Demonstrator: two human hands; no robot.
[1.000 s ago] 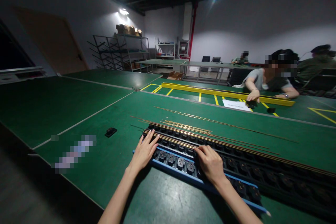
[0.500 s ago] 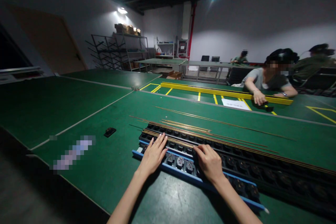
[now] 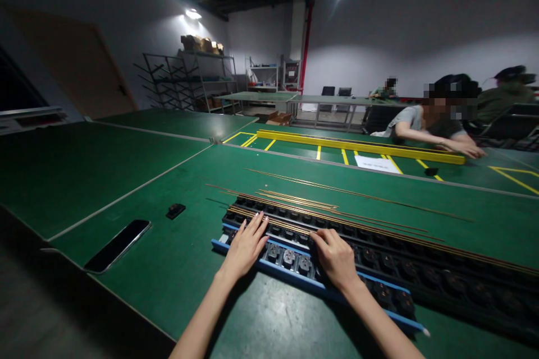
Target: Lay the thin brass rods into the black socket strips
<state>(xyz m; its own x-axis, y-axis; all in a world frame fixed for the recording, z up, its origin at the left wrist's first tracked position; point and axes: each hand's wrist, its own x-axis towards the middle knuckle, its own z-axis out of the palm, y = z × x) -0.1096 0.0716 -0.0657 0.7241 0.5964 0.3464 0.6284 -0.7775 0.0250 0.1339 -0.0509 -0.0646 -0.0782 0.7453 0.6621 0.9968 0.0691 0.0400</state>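
At the frame's centre, our left hand (image 3: 246, 248) lay flat, fingers spread, over brass rods (image 3: 290, 228) set along a black strip (image 3: 387, 262). Our right hand (image 3: 336, 255) had thumb and forefinger together at the rods' right ends; whether they pinched them we could not tell. Below, dark sockets (image 3: 288, 258) already sat in the blue-edged rail (image 3: 295, 278). The work seemed partly done: above, loose rods (image 3: 297, 199) lay apart on the green table (image 3: 269, 322).

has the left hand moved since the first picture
Yes: judged against the blue rail, the left hand has shifted to the right, leaving more of the rail's left end in view.
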